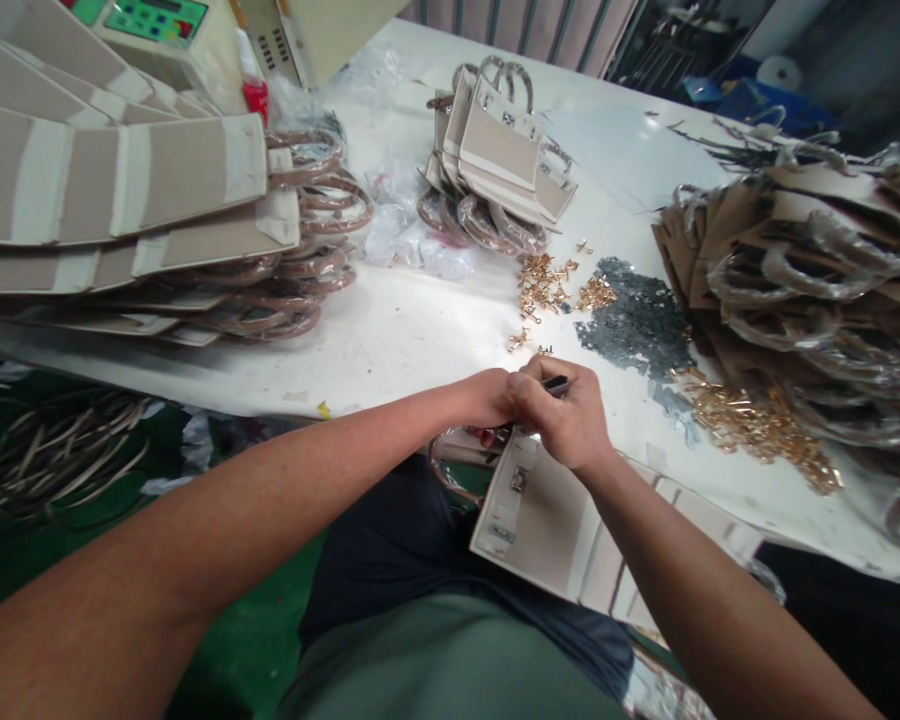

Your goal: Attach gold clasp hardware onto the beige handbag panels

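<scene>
My two hands meet at the near edge of the white table [390, 330]. My right hand [570, 420] is closed round a thin dark tool [555, 384] whose tip sticks out above the fingers. My left hand [487, 398] is closed beside it, pressed against the top edge of a beige bag panel [547, 530] that lies over my lap; what its fingers hold is hidden. The panel carries a small metal fitting [519, 480]. A red tool handle [487, 437] shows just under my left hand.
Gold metal fittings [551, 285] and dark grey metal pieces [637, 320] lie scattered beyond my hands. Stacks of beige bags stand at the far centre [502, 150] and left [120, 180]. Wrapped brown bags [810, 260] pile up on the right. A machine with a green panel [157, 20] is at the back left.
</scene>
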`<state>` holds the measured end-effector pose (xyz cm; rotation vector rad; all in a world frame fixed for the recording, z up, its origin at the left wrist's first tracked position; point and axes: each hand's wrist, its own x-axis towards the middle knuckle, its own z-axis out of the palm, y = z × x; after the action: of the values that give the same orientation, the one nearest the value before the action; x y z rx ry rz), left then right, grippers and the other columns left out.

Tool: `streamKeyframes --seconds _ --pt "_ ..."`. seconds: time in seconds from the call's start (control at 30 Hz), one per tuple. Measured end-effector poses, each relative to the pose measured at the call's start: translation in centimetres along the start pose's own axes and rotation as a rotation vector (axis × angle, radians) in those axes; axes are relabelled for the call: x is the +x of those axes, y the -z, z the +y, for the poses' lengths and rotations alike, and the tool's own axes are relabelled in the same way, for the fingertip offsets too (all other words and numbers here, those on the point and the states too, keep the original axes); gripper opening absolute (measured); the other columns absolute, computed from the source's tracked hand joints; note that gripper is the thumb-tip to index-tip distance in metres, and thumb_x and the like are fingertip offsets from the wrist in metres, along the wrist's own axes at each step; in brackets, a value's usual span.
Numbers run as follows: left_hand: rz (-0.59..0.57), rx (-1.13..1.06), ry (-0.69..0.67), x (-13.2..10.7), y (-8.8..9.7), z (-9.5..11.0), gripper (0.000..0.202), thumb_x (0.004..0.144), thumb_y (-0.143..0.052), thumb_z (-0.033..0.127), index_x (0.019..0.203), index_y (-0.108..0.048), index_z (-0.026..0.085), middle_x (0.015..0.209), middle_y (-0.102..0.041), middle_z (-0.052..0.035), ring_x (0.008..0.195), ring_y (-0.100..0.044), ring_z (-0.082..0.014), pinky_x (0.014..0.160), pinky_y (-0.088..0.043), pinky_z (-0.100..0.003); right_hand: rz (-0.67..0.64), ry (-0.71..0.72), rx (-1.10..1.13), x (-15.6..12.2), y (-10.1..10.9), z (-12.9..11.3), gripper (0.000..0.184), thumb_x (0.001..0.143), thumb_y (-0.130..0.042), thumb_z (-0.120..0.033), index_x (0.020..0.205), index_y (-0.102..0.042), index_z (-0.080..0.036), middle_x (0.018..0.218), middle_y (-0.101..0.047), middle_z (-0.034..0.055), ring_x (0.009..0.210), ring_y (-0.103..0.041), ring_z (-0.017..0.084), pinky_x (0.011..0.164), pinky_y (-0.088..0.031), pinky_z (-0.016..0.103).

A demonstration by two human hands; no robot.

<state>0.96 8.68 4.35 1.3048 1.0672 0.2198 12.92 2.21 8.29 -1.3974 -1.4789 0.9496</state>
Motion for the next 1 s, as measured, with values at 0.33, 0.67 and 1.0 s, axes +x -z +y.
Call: streamKeyframes --seconds 0.33,0.67,1.0 --pt "-0.122 0.298 -0.06 -0.4 0.4 -0.6 0.029 0.09 -0.071 0.034 0.067 -0.067 0.016 0.045 -0.058 -0.0001 0.041 -0.062 -0.0168 0.042 -0.045 -0.023 0.24 0.292 0.524 -2.3 1.5 0.2 0.039 0.092 -0.073 -0.031 0.063 -0.048 -0.025 0.05 -0.042 -0.0074 0.041 -0.039 0.011 0.042 -0.035 0.027" --pt "-0.096 0.321 -0.053 0.0 0.2 -0.7 0.026 0.086 -0.071 0.034 0.067 -0.065 0.017 0.042 -0.054 0.0014 0.039 -0.06 -0.0172 0.04 -0.039 -0.023 0.236 0.167 0.349 -2.3 1.4 1.5 0.045 0.093 -0.071 -0.047 0.061 -0.048 -0.026 0.051 -0.046 -0.0047 0.045 -0.043 0.013 0.047 -0.038 0.03" --pt "-0.106 0.404 -0.08 0.5 0.1 -1.0 0.03 0.087 -0.062 0.033 0.062 -0.063 0.017 0.048 -0.059 -0.0033 0.042 -0.06 -0.0182 0.042 -0.041 -0.024 0.193 0.154 0.295 -1.3 0.9 1.4 0.04 0.092 -0.069 -0.039 0.06 -0.052 -0.023 0.053 -0.051 -0.0038 0.049 -0.044 0.012 0.051 -0.038 0.029"
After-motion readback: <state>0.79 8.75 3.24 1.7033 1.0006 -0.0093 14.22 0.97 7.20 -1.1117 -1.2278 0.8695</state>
